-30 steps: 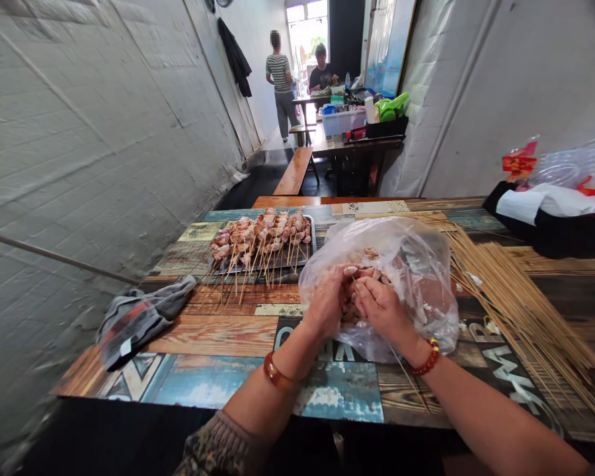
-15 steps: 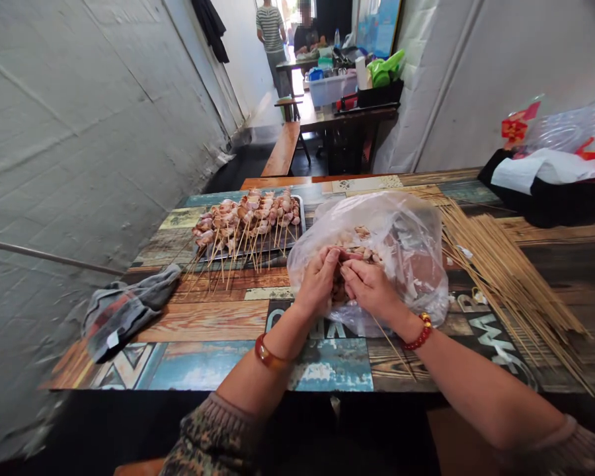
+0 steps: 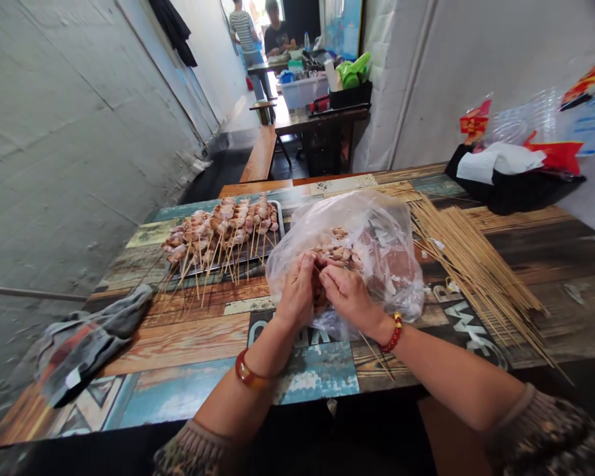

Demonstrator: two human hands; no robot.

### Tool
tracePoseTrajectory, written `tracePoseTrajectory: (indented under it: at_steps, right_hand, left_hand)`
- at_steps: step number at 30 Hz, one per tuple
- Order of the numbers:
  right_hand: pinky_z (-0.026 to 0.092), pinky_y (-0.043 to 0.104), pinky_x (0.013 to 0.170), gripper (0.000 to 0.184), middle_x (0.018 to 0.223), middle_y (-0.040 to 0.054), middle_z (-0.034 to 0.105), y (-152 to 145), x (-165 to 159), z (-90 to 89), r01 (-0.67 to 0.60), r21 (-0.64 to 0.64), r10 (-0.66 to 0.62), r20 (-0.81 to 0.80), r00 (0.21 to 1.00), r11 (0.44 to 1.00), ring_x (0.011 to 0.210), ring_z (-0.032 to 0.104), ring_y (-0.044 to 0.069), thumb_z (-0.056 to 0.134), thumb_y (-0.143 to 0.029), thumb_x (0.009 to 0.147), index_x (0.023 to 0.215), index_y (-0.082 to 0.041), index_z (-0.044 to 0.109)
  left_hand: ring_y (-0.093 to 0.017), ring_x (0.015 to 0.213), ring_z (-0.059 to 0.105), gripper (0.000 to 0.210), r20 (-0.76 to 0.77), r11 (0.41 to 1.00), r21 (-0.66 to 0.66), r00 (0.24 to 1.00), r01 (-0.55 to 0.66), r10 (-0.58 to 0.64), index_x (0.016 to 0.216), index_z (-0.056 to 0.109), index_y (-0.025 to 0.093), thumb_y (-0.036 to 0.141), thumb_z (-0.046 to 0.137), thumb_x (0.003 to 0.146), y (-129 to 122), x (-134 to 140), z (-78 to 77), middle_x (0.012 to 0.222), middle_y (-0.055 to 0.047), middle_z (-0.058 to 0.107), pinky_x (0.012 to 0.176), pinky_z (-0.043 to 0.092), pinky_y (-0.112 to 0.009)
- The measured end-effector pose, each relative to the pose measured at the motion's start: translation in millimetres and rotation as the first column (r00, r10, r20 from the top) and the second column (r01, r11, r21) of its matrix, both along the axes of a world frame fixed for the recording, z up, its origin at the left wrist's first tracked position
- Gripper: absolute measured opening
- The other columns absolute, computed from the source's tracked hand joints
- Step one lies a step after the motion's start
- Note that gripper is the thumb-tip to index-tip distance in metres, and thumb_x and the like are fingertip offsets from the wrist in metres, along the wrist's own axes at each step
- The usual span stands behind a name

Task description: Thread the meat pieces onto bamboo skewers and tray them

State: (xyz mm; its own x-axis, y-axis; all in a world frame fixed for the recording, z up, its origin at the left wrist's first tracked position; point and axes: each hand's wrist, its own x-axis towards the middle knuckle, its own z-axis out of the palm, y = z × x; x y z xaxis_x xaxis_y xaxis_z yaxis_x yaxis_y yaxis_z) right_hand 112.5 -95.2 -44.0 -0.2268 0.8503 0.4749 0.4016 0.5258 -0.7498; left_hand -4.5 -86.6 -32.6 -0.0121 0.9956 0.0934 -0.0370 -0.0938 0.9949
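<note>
Although loaded skewers (image 3: 223, 225) already cover much of the tray (image 3: 279, 218) left of center, the work appears only partway complete: loose meat pieces (image 3: 344, 254) remain in the plastic bag (image 3: 399, 277) at frame center, and a stack of bare skewers (image 3: 480, 264) lies on the tabletop (image 3: 178, 393) at frame right. Over the bag, the right hand (image 3: 350, 294) is curled tightly around a skewer (image 3: 377, 357), its shaft projecting below the wrist toward bottom center. Directly beside it, the left hand (image 3: 296, 291) is pinched together, apparently on one of the meat pieces. Whether the held skewer carries other pieces is hidden.
</note>
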Motion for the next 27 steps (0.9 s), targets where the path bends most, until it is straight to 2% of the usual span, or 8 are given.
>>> tracePoseTrajectory:
  at_steps: [6, 12, 16, 19, 22, 25, 27]
  right_hand:
    - [0.047, 0.029, 0.07, 0.028, 0.073, 0.0037, 0.062, 4, -1, 1.6, 0.021, -0.016, -0.022, -0.045, 0.999, 1.0, 0.071, 0.057, 0.016, 0.036, -0.026, 0.096, 0.07, -0.023, 0.045]
    - [0.045, 0.028, 0.062, 0.032, 0.06, 0.0004, 0.054, 6, 1, 4.2, -0.002, -0.051, -0.001, -0.068, 0.998, 0.999, 0.061, 0.052, 0.016, 0.036, -0.029, 0.096, 0.064, -0.024, 0.041]
    - [0.042, 0.028, 0.059, 0.036, 0.053, -0.0013, 0.05, 5, 4, 8.7, -0.012, -0.06, 0.007, -0.081, 0.997, 0.998, 0.056, 0.05, 0.015, 0.037, -0.032, 0.097, 0.062, -0.024, 0.041]
    - [0.04, 0.026, 0.055, 0.034, 0.051, -0.0034, 0.047, 8, 11, 12.2, -0.029, -0.14, 0.006, -0.16, 0.987, 0.99, 0.052, 0.047, 0.013, 0.039, -0.039, 0.097, 0.071, -0.022, 0.052]
    - [0.031, 0.023, 0.043, 0.034, 0.049, -0.0066, 0.04, 11, 21, 15.6, -0.012, -0.28, -0.086, -0.335, 0.938, 0.96, 0.042, 0.038, 0.01, 0.042, -0.047, 0.096, 0.084, -0.02, 0.058]
    - [0.025, 0.021, 0.039, 0.032, 0.048, -0.0078, 0.038, 14, 29, 19.6, 0.01, -0.32, -0.16, -0.446, 0.881, 0.947, 0.039, 0.033, 0.007, 0.047, -0.046, 0.094, 0.084, -0.019, 0.058]
    - [0.023, 0.021, 0.038, 0.029, 0.047, -0.0081, 0.037, 15, 33, 22.0, 0.003, -0.321, -0.164, -0.475, 0.864, 0.947, 0.038, 0.031, 0.006, 0.05, -0.043, 0.093, 0.083, -0.018, 0.059]
  left_hand:
    - [-0.016, 0.081, 0.057, 0.035, -0.044, 0.999, -0.015, 0.999, 0.031, -0.031, 0.085, 0.059, 0.02, 0.051, 0.044, 0.092, -5, 3, 2.9, 0.083, -0.003, 0.063, 0.078, 0.049, -0.029]
    - [-0.018, 0.092, 0.059, 0.035, -0.084, 0.996, 0.027, 0.993, 0.082, -0.08, 0.093, 0.062, 0.019, 0.049, 0.044, 0.092, -5, 3, -1.6, 0.096, -0.006, 0.066, 0.085, 0.048, -0.029]
    - [-0.02, 0.094, 0.063, 0.037, 0.015, 0.985, -0.037, 0.986, 0.167, -0.166, 0.101, 0.063, 0.019, 0.05, 0.045, 0.092, -4, 2, -2.3, 0.103, -0.008, 0.068, 0.079, 0.052, -0.03]
    - [-0.019, 0.096, 0.065, 0.043, 0.17, 0.977, 0.001, 0.963, 0.212, -0.209, 0.117, 0.06, 0.02, 0.051, 0.043, 0.092, 0, -3, 0.8, 0.108, -0.009, 0.068, 0.084, 0.053, -0.033]
    - [-0.015, 0.089, 0.067, 0.042, 0.245, 0.994, 0.062, 0.964, 0.094, -0.106, 0.12, 0.057, 0.019, 0.048, 0.044, 0.093, 8, -17, 6.4, 0.106, -0.009, 0.068, 0.085, 0.052, -0.033]
    - [-0.011, 0.072, 0.064, 0.032, 0.18, 0.995, 0.076, 0.982, -0.065, 0.05, 0.106, 0.061, 0.017, 0.043, 0.052, 0.09, 15, -33, 12.0, 0.092, -0.006, 0.068, 0.07, 0.051, -0.027]
    - [-0.009, 0.063, 0.059, 0.028, 0.105, 0.993, 0.072, 0.991, -0.088, 0.08, 0.096, 0.063, 0.016, 0.041, 0.055, 0.088, 18, -41, 14.1, 0.081, -0.003, 0.066, 0.062, 0.048, -0.023]
